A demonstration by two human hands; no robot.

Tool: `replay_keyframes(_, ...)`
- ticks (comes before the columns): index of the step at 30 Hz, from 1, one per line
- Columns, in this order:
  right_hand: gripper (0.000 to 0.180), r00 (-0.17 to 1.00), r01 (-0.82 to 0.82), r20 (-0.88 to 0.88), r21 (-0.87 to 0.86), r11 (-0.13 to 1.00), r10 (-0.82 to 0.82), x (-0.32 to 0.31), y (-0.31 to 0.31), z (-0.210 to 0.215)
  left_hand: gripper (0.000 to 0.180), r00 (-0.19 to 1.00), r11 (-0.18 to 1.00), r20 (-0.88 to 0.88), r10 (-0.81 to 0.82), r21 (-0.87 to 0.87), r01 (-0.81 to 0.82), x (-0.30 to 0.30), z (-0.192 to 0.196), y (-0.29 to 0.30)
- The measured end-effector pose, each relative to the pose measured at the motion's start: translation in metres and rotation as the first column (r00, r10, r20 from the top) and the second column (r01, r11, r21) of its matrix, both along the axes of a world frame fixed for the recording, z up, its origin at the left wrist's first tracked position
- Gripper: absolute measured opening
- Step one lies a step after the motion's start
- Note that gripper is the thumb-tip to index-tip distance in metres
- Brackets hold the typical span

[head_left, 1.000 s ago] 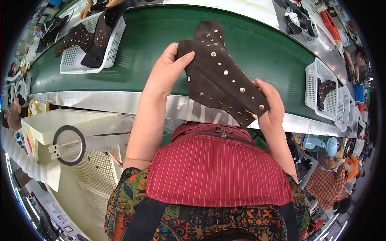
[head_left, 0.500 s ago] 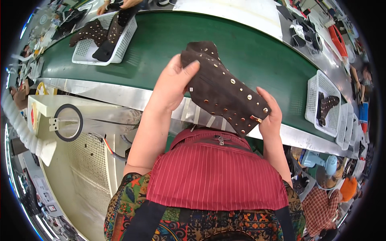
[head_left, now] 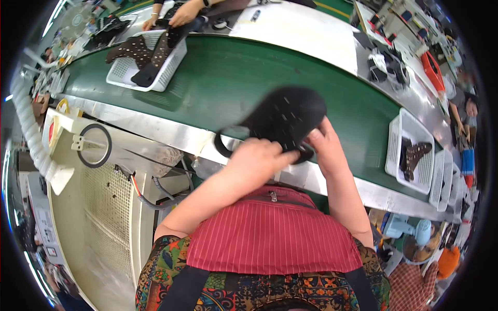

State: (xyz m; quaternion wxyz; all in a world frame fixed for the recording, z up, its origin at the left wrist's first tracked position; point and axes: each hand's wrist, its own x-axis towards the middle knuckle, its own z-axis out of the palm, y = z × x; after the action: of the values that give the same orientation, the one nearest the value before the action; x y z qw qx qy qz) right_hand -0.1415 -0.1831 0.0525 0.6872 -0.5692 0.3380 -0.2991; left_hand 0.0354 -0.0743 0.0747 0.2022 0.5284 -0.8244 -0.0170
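Note:
Both my hands hold a studded boot upper (head_left: 285, 116) above the near edge of the green belt. It is smeared by motion and shows a dark, rounded face with small light marks; a curved dark flap hangs out at its left. My left hand (head_left: 262, 161) grips its lower edge, fingers bent over the material. My right hand (head_left: 324, 145) pinches its right side, thumb toward the left hand. Part of the upper is hidden behind my fingers.
A green conveyor belt (head_left: 223, 78) with a metal edge runs across in front of me. White baskets with studded boot uppers stand at left (head_left: 119, 78) and right (head_left: 430, 179). Across the belt, another person's hands (head_left: 181, 14) work at the left basket. A beige machine (head_left: 67, 207) stands at left.
The boot upper has been turned over, so its brown studded side no longer faces me. My left hand has moved down and right to its lower edge; the right hand has shifted left.

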Motion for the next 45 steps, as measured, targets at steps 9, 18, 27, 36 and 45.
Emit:
replay_keyframes(9, 0.037, 0.966, 0.148, -0.195, -0.120, 0.982, -0.170, 0.009, 0.002, -0.021, 0.029, 0.999, 0.977, -0.019, -0.046, 0.207, 0.049, -0.027, -0.035, 0.009)
replay_keyframes(18, 0.037, 0.996, -0.062, 0.047, -0.311, 0.948, 0.081, -0.006, 0.037, 0.034, 0.086, 0.706, 0.811, -0.491, 0.511, 0.004, -0.585, 0.017, 0.004, 0.038)
replay_keyframes(27, 0.042, 0.906, -0.280, 0.272, -0.189, 0.941, 0.324, -0.004, 0.032, 0.072, 0.024, 0.765, 0.947, -0.569, 0.303, 0.088, -0.309, 0.030, 0.031, 0.078)
replay_keyframes(36, 0.027, 0.991, -0.006, -0.101, -0.676, 0.736, -0.085, 0.022, 0.034, 0.064, 0.034, 0.822, 0.928, -0.437, 0.366, 0.101, -0.359, 0.023, 0.039, 0.093)
replay_keyframes(45, 0.027, 0.986, -0.141, -0.168, -0.862, 0.487, -0.013, 0.027, 0.044, 0.076, 0.023, 0.596, 0.872, -0.659, 0.459, 0.207, -0.443, 0.020, 0.006, 0.106)
